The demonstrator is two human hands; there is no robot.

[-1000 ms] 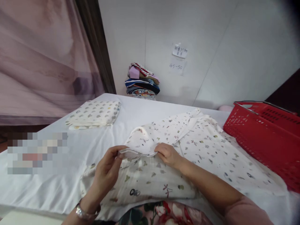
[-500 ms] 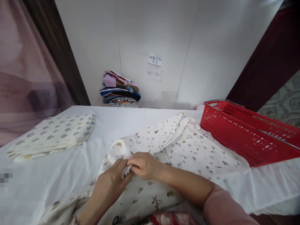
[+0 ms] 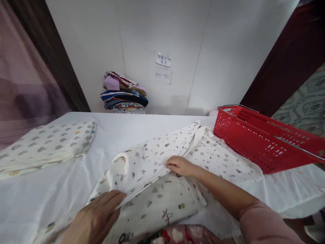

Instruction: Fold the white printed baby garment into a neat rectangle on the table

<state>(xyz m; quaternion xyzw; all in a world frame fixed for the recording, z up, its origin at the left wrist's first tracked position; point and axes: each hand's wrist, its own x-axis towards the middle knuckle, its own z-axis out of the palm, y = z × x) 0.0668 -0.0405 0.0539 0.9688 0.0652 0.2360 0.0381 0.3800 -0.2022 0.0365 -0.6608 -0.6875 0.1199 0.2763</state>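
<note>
The right hand (image 3: 181, 166) is pinching the patterned cloth (image 3: 152, 152); the left hand (image 3: 95, 217) is touching its edge, grip unclear.

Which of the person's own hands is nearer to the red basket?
Right. The right hand, at the printed cloth, is left of the red basket; the left hand is farther left, closer to the person.

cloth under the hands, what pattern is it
The cloth is white with small scattered motifs, some greenish, grey or reddish; head view.
</note>
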